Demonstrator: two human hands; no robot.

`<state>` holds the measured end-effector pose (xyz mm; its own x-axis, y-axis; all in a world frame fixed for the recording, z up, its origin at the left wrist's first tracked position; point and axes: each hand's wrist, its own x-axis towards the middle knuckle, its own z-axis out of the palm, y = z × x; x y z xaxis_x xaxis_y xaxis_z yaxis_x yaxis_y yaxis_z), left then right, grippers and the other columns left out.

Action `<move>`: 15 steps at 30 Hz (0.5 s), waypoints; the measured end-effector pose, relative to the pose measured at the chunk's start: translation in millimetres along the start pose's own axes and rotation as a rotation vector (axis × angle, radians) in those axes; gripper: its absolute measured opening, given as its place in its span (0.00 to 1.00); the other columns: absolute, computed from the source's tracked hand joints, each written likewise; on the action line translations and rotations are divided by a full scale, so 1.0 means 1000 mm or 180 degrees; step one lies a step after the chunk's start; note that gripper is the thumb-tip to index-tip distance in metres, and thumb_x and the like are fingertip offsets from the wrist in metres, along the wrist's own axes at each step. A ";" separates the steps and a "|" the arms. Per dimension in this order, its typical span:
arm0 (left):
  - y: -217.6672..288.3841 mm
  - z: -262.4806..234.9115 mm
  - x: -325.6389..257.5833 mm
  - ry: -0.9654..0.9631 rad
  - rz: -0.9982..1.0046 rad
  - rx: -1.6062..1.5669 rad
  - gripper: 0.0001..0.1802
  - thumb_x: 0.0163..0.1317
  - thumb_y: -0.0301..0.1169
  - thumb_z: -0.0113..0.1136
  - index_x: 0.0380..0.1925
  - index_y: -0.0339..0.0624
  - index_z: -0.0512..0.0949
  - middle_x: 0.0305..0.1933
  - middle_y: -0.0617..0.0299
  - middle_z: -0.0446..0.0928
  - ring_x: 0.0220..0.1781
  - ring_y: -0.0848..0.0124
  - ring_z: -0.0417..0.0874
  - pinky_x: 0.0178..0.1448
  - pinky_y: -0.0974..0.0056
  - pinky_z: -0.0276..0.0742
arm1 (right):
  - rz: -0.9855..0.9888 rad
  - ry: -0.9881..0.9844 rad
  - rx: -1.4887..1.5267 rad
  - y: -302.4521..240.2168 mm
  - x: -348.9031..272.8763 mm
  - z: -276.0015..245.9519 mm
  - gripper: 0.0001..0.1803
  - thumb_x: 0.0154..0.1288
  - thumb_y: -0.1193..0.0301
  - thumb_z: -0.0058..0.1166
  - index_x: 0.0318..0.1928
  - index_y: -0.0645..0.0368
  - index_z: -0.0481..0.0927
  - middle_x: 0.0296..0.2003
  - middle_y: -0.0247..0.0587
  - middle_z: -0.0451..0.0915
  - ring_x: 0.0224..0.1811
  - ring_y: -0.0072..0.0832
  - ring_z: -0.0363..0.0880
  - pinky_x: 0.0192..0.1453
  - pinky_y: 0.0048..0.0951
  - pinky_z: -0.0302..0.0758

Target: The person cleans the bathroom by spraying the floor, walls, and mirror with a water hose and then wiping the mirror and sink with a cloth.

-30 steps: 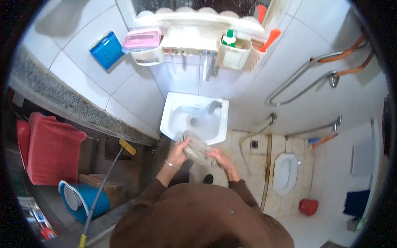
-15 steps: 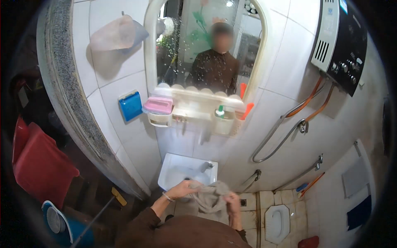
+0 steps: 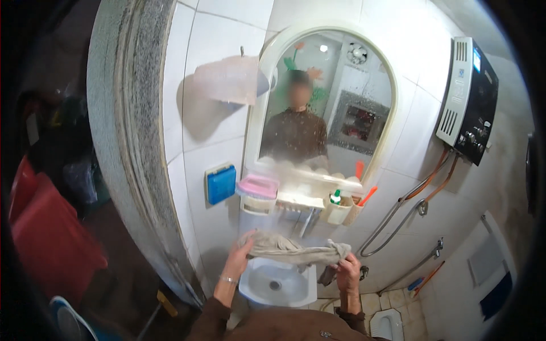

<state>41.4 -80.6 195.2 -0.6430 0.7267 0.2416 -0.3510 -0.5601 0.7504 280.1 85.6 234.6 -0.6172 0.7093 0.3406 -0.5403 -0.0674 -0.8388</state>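
A damp-looking grey-beige cloth (image 3: 290,251) stretches sideways in the air between my hands, above the white washbasin (image 3: 309,290). My left hand (image 3: 235,261) grips its left end, and a bracelet shows on that wrist. At the other end, my right hand (image 3: 348,273) closes round a bunched, folded part of the cloth. The fabric is gathered lengthwise and sags slightly in the middle. Below it, the basin's bowl and dark drain show, while the cloth partly covers the tap.
An arched mirror (image 3: 330,108) hangs above a shelf with a pink-lidded box (image 3: 257,185), a green-capped bottle (image 3: 335,197) and an orange toothbrush (image 3: 368,196). A water heater (image 3: 469,102) and hose are at right, a squat toilet (image 3: 387,325) lower right, and a doorway edge (image 3: 136,131) at left.
Both hands have risen and moved apart, pulling the bundled cloth out into a long band above the basin. The view has shifted, so the mirror and basin sit lower and further right.
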 end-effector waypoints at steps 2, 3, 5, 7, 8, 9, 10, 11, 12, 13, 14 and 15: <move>0.010 -0.003 0.004 -0.0075 -0.0021 -0.0279 0.18 0.63 0.32 0.42 0.50 0.33 0.64 0.51 0.56 0.69 0.52 0.68 0.71 0.55 0.65 0.66 | -0.0402 -0.0252 -0.0180 -0.018 0.015 0.023 0.27 0.40 0.72 0.46 0.44 0.75 0.70 0.41 0.48 0.74 0.42 0.34 0.73 0.48 0.28 0.67; 0.014 -0.009 0.006 -0.0060 0.0400 0.0602 0.19 0.63 0.33 0.42 0.50 0.34 0.63 0.51 0.56 0.69 0.53 0.68 0.70 0.55 0.66 0.65 | -0.0222 -0.0574 -0.0412 -0.032 0.022 0.038 0.25 0.40 0.72 0.46 0.43 0.74 0.72 0.40 0.47 0.75 0.41 0.32 0.73 0.47 0.27 0.67; 0.028 0.003 0.012 -0.0238 0.0846 0.1483 0.26 0.61 0.42 0.46 0.54 0.35 0.60 0.53 0.56 0.68 0.55 0.70 0.67 0.56 0.68 0.61 | -0.0065 -0.1256 -0.1299 -0.051 0.042 0.059 0.21 0.42 0.72 0.48 0.39 0.70 0.74 0.35 0.44 0.77 0.38 0.28 0.74 0.42 0.24 0.69; 0.030 0.012 0.028 -0.0677 0.1316 0.1764 0.31 0.60 0.43 0.47 0.57 0.34 0.56 0.57 0.55 0.62 0.58 0.69 0.62 0.59 0.67 0.58 | -0.0206 -0.2074 -0.2122 -0.049 0.059 0.083 0.14 0.44 0.72 0.49 0.34 0.67 0.76 0.29 0.41 0.76 0.32 0.24 0.73 0.36 0.23 0.69; 0.027 0.019 0.034 -0.1033 0.1793 0.1985 0.35 0.58 0.43 0.48 0.59 0.33 0.51 0.62 0.54 0.57 0.61 0.68 0.57 0.61 0.66 0.54 | -0.0314 -0.2458 -0.2345 -0.043 0.064 0.102 0.11 0.45 0.72 0.50 0.31 0.67 0.76 0.26 0.39 0.76 0.29 0.23 0.73 0.33 0.23 0.69; 0.020 0.029 0.034 -0.1264 0.1291 0.1111 0.35 0.58 0.46 0.48 0.58 0.32 0.54 0.61 0.55 0.58 0.61 0.68 0.58 0.60 0.66 0.55 | -0.0262 -0.2495 -0.2403 -0.042 0.066 0.124 0.10 0.46 0.72 0.51 0.28 0.67 0.75 0.25 0.38 0.75 0.27 0.24 0.71 0.32 0.24 0.68; 0.014 0.036 0.032 -0.1442 0.0752 0.0247 0.35 0.57 0.48 0.48 0.56 0.31 0.58 0.60 0.56 0.59 0.60 0.68 0.60 0.60 0.67 0.56 | -0.0193 -0.2538 -0.2452 -0.040 0.066 0.141 0.09 0.47 0.72 0.51 0.26 0.68 0.74 0.23 0.38 0.74 0.25 0.24 0.70 0.31 0.25 0.68; 0.012 0.040 0.033 -0.1108 0.0499 0.0656 0.32 0.58 0.47 0.48 0.54 0.32 0.61 0.55 0.58 0.63 0.55 0.69 0.64 0.57 0.67 0.60 | -0.0188 -0.2454 -0.2475 -0.036 0.067 0.145 0.09 0.47 0.72 0.51 0.26 0.68 0.74 0.23 0.38 0.74 0.25 0.24 0.70 0.31 0.25 0.68; 0.009 0.042 0.036 -0.0746 0.0268 0.1074 0.29 0.60 0.46 0.47 0.51 0.32 0.65 0.51 0.60 0.68 0.51 0.70 0.69 0.53 0.68 0.64 | -0.0249 -0.1863 -0.2764 -0.029 0.073 0.144 0.12 0.48 0.71 0.52 0.34 0.64 0.74 0.30 0.38 0.74 0.33 0.24 0.71 0.37 0.24 0.68; 0.013 0.043 0.034 -0.0776 0.0240 0.1071 0.29 0.60 0.46 0.47 0.51 0.32 0.65 0.51 0.60 0.68 0.51 0.70 0.69 0.53 0.68 0.64 | -0.0303 -0.1272 -0.3027 -0.022 0.079 0.141 0.18 0.48 0.71 0.53 0.43 0.61 0.74 0.37 0.39 0.73 0.41 0.25 0.71 0.42 0.23 0.68; 0.020 0.046 0.029 -0.0333 -0.0019 0.0317 0.26 0.60 0.45 0.46 0.49 0.33 0.66 0.47 0.62 0.69 0.46 0.72 0.71 0.50 0.68 0.67 | -0.0284 -0.1222 -0.3021 -0.010 0.079 0.134 0.18 0.48 0.71 0.53 0.43 0.61 0.74 0.37 0.39 0.73 0.41 0.25 0.71 0.42 0.23 0.68; 0.025 0.046 0.026 0.0151 -0.0246 -0.0428 0.24 0.61 0.44 0.45 0.48 0.35 0.67 0.42 0.64 0.71 0.42 0.74 0.73 0.47 0.68 0.69 | -0.0506 -0.1236 -0.2674 0.007 0.075 0.129 0.23 0.50 0.69 0.53 0.48 0.61 0.68 0.44 0.44 0.68 0.47 0.30 0.67 0.47 0.27 0.66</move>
<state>47.1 -57.4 248.9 -0.6408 0.7519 0.1546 -0.4866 -0.5536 0.6758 156.5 47.6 308.9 -0.8011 0.3725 0.4685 -0.1383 0.6463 -0.7505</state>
